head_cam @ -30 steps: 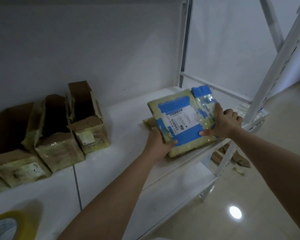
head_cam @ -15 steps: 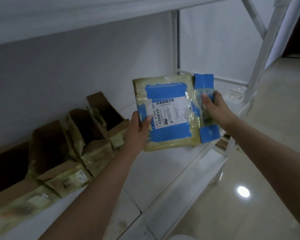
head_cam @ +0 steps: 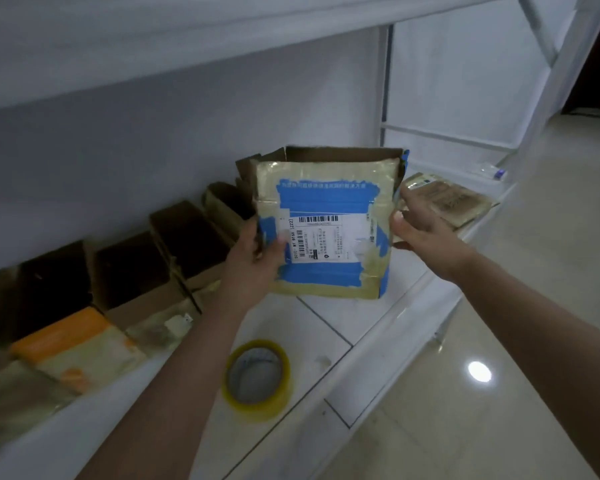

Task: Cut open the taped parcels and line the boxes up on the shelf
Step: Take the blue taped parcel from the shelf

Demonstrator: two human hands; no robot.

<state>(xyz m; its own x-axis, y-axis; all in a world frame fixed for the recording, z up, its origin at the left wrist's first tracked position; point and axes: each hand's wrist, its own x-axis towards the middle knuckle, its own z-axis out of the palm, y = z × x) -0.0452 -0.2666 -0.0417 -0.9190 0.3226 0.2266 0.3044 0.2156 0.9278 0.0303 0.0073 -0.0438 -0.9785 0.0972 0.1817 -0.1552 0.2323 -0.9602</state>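
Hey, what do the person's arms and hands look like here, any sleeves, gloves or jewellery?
Both forearms are bare up to the frame edge, with no sleeves showing. The left hand and right hand wear no gloves; no watch, ring or bracelet is visible.

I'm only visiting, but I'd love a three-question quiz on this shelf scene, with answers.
1. True or false: the box in the person's hands is open at the top.
2. Which hand grips the box: A) left hand, B) right hand, C) neither?
3. What lies on the shelf nearest the camera, below the box?

Key: 1. True; brown flaps stand up. 2. A; the right hand is open, fingers spread at the box's right edge. 3. A yellow tape roll.
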